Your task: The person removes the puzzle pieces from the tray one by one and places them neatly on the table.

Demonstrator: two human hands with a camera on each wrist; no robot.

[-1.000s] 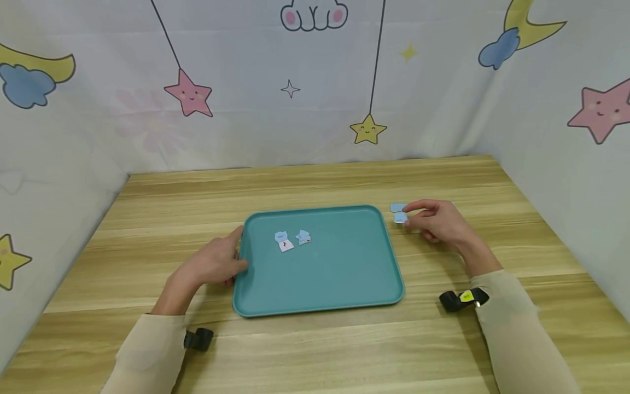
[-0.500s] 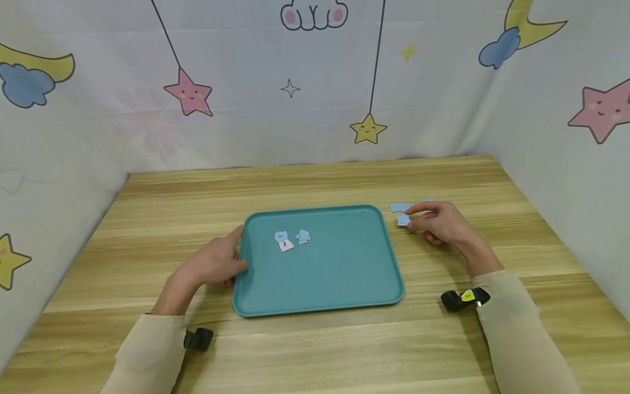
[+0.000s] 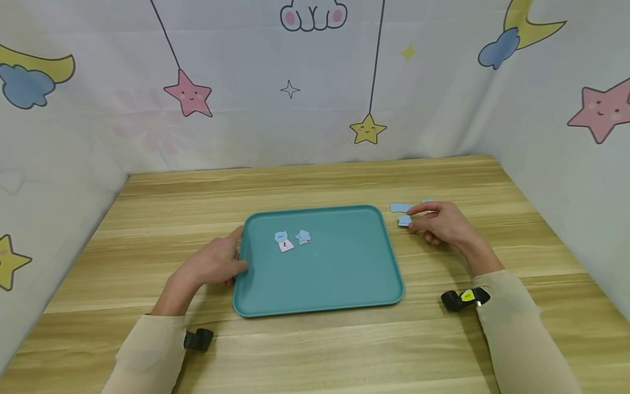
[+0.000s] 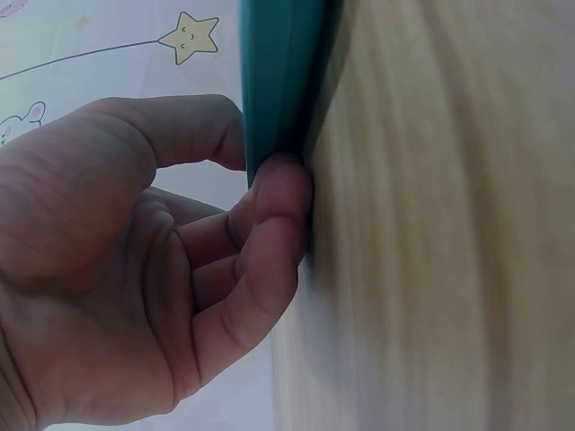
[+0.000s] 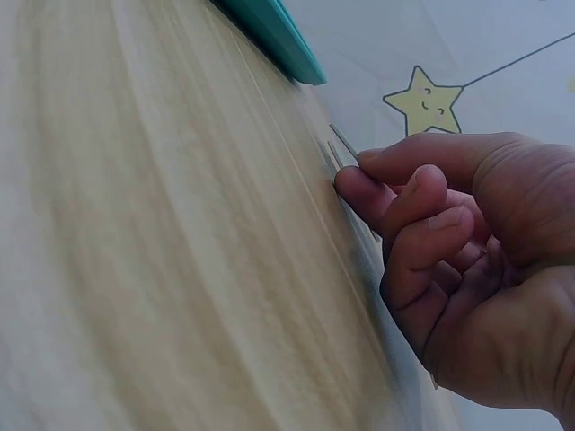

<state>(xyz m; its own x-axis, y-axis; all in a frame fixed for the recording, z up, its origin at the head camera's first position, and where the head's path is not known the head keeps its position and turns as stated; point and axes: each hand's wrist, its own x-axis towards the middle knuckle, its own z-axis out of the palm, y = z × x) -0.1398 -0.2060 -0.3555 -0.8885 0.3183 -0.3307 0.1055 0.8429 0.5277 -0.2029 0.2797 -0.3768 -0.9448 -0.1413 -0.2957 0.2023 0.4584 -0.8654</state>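
At the left side of the teal tray (image 3: 325, 279), my left hand (image 3: 216, 260) grips the rim. In the left wrist view its thumb lies on the tray's inner side and the curled fingers (image 4: 283, 189) reach under the edge. Right of the tray, my right hand (image 3: 439, 221) pinches a small light-blue puzzle piece (image 3: 404, 220) by its edge. The right wrist view shows this piece (image 5: 343, 139) edge-on at the thumb tip, tilted close over the table. Another light-blue piece (image 3: 400, 207) lies just behind it, and one more (image 3: 427, 201) is partly hidden by the hand.
On the tray's left half lie two small clusters of puzzle pieces, one blue and white (image 3: 284, 241), one blue with a red spot (image 3: 303, 237). The wooden table (image 3: 315, 355) ends at a star-printed curtain (image 3: 315, 109) at the back and sides.
My right hand has shifted slightly right with the puzzle piece, opening a gap to the piece behind it and uncovering more of that one. The left hand and tray have stayed put.
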